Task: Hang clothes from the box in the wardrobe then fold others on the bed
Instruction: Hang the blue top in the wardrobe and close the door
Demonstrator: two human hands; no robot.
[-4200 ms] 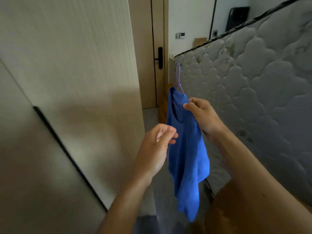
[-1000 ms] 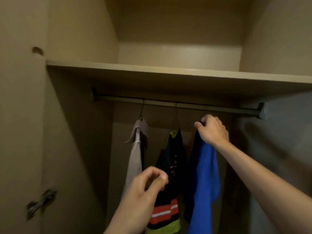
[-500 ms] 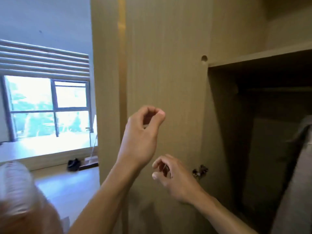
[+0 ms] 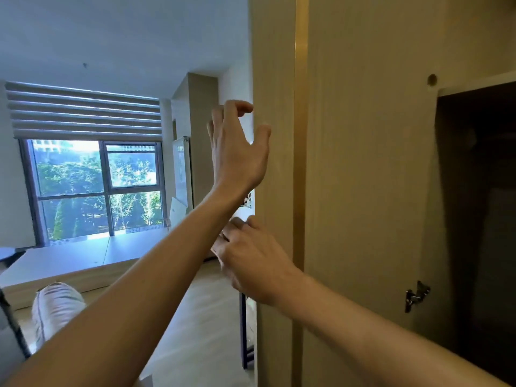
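Pale-wood wardrobe door (image 4: 273, 79) stood open; left hand (image 4: 237, 155) grip wide, right hand (image 4: 254, 263) grip loose, empty, apparently reaching for its edge.

Single head cam, wide-angle, sitting at about the person's eye height and pointing roughly level, maybe tilting slightly up. It's standing very close to the wardrobe (image 4: 363, 191): its pale panels are filling the right half of the frame, with the dark interior (image 4: 480, 219) clipping at the right edge. The left half is looking down the room toward the window (image 4: 95, 185), well apart. Both forearms are entering from the bottom edge, with the left hand (image 4: 237, 155) and right hand (image 4: 251, 261) landing near centre. Straight lines are bowing toward the frame edges.
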